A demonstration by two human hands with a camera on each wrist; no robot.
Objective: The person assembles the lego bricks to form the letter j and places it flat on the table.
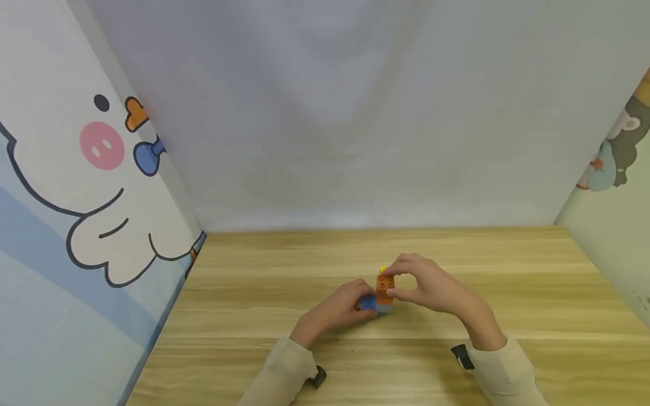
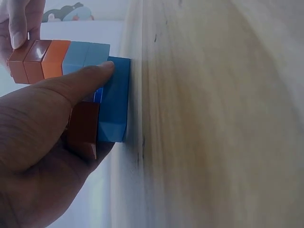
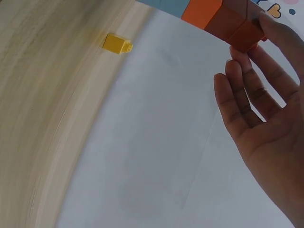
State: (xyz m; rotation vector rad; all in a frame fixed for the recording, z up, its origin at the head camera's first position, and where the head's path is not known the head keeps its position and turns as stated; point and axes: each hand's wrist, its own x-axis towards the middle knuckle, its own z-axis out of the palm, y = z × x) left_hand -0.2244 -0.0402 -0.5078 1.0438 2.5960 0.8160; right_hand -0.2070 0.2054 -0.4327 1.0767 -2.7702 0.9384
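Note:
A small stepped build of toy building blocks stands on the table. Its tower runs upward from two grey-blue blocks through an orange block to two reddish-brown blocks. At the bottom is a flat blue base block, with another brown block low beside the tower. My left hand grips this lower part, thumb along the near side. With thumb and fingertips my right hand pinches the top brown block. Part of the blue block's studs shows in the head view.
A loose yellow block lies on the table beyond the tower, mostly hidden behind it in the head view. The wood-grain table meets a pale back wall. Cartoon-printed panels flank the left side.

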